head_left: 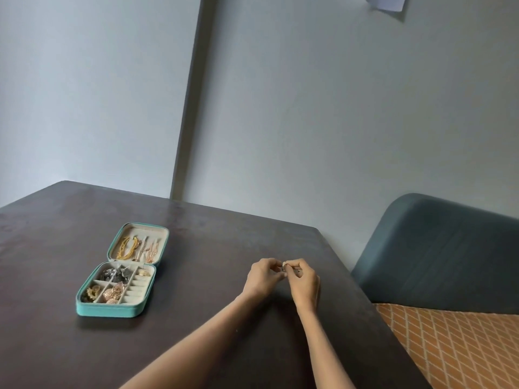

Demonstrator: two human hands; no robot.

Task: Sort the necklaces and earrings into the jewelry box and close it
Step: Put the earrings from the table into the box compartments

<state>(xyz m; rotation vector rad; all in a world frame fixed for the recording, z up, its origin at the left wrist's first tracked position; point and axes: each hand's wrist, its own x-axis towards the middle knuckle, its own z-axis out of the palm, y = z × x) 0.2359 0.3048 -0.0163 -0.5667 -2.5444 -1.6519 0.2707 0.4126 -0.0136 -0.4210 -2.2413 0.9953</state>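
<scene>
Dark brown wood makes up the counter [196, 332] under our forearms. Just above it, our left hand [262, 277] and right hand [304, 282] meet fingertip to fingertip, each with fingers curled, pinching between them a small pale earring [284, 265], too tiny for us to make out further. Well to the left lies the teal zippered jewelry box [112, 308], open flat on the counter: its near tray holds gold and dark earrings in compartments, and its far lid half holds gold and rose chain necklaces [137, 248]. Beyond the counter's right edge we see a blue-grey padded chair back [435, 254] over an orange lattice-patterned cushion [455, 346], with a pale grey wall [309, 108] behind.
</scene>
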